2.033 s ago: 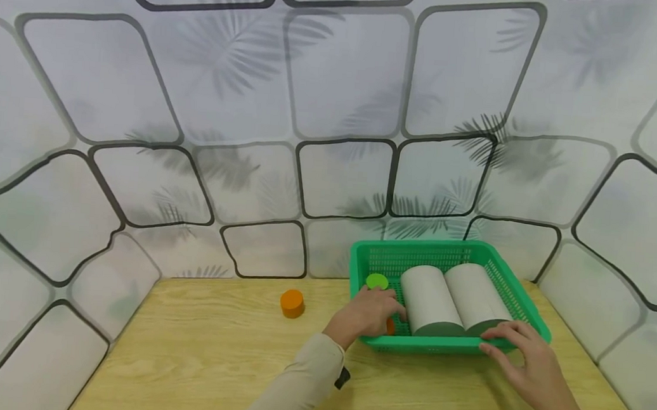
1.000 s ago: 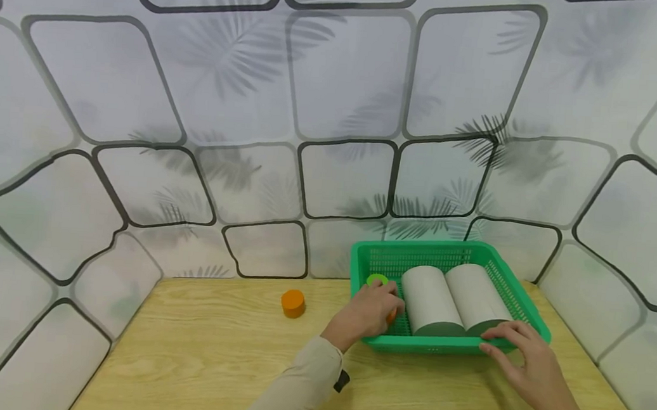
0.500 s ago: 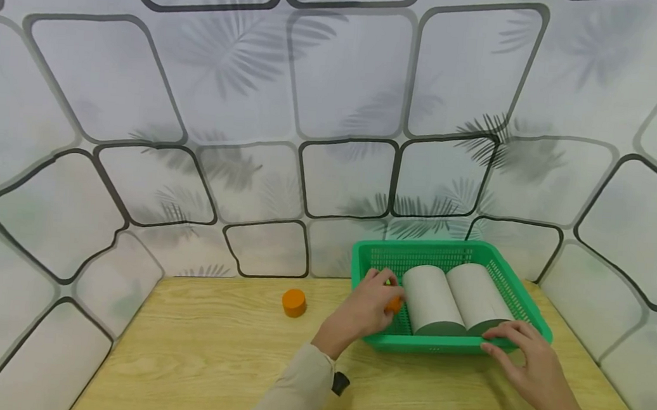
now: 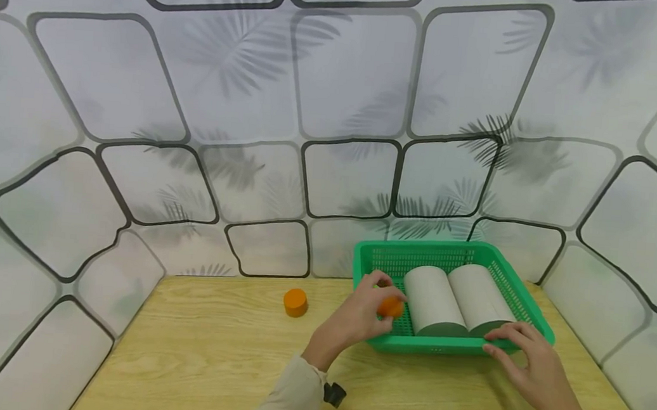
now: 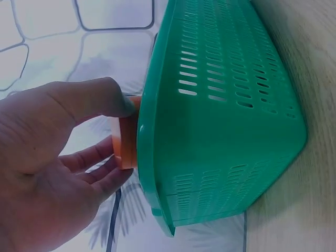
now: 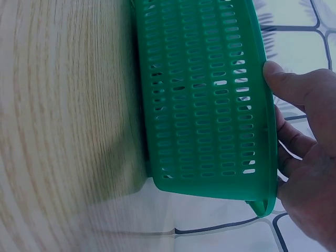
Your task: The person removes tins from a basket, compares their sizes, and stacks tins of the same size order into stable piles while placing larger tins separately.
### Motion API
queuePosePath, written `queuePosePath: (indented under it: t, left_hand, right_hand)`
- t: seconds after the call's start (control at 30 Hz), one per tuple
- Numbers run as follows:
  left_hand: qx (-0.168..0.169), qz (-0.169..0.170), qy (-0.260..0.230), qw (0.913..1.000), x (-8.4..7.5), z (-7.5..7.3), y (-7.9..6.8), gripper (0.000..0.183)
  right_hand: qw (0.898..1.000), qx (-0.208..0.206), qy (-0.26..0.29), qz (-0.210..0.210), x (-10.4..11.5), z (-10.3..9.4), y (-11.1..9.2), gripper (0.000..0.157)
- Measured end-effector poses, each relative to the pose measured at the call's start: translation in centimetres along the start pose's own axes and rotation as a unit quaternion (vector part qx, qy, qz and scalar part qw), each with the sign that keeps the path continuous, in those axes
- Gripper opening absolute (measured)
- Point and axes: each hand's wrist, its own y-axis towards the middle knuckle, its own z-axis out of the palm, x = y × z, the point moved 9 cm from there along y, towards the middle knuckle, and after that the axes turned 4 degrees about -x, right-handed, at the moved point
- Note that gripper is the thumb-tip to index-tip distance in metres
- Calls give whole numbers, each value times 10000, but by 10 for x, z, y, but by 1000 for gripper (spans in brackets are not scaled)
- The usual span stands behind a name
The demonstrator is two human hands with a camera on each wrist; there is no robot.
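Observation:
My left hand point(image 4: 363, 306) pinches an orange cylinder point(image 4: 391, 306) between thumb and fingers, over the left part of a green plastic basket point(image 4: 433, 344). In the left wrist view, the orange cylinder point(image 5: 127, 136) shows just above the basket rim point(image 5: 148, 123). My right hand point(image 4: 531, 365) grips the front rim near its right corner; in the right wrist view the thumb point(image 6: 283, 84) lies on the outer side of the rim. Two white cylinders point(image 4: 435, 298) with green ends lie side by side in the basket. A lime-green round piece is almost wholly hidden behind my left hand.
A second orange cylinder point(image 4: 295, 302) stands on the wood-grain table point(image 4: 209, 349), left of the basket. A patterned white backdrop point(image 4: 348, 174) rises behind and on both sides. A black device point(image 4: 335, 394) shows at my left wrist.
My left hand has taken hold of the orange cylinder inside the basket and lifted it, covering the lime-green piece from view. The right hand has stayed at the rim.

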Motion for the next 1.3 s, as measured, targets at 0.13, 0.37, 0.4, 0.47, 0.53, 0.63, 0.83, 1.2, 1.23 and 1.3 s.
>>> queuePosePath:
  t: [0.13, 0.37, 0.4, 0.47, 0.53, 0.63, 0.83, 1.2, 1.23, 1.3]
  left_hand:
    - [-307, 39, -372, 9988, 1, -8, -6, 41]
    - [-931, 221, -1303, 9868, 3, -21, -13, 42]
    - [-1011, 256, -1397, 9847, 3, -23, -13, 42]
    - [-1149, 294, -1543, 9809, 4, -27, -16, 41]
    - [-1238, 291, -1649, 9781, 5, -30, -18, 40]
    - [-1365, 275, -1663, 9762, 8, -33, -22, 39]
    - [-1594, 130, -1837, 9699, 20, -36, -32, 41]
    - [-1736, 118, -2175, 9604, 33, -35, -42, 42]
    - [-1735, 102, -2186, 9602, 34, -34, -42, 43]
    - [-1761, 51, -2217, 9591, 36, -35, -43, 43]
  right_hand:
    - [10000, -16, 26, -12, 0, 0, 0, 41]
    - [10000, 10, -1, 36, -1, 0, 0, 40]
    - [10000, 15, -12, 44, -1, 0, 0, 40]
    - [10000, 26, -33, 57, -2, 0, 0, 40]
    - [10000, 28, -41, 63, -2, 0, 0, 40]
    - [10000, 22, -18, 74, -1, 0, 0, 40]
    - [10000, 29, 25, 47, -1, 0, 0, 41]
    - [9999, 81, -78, 65, -3, 1, 0, 39]
    - [9999, 79, -60, 65, -2, 1, 0, 39]
    - [9999, 108, -61, 64, -2, 1, 1, 38]
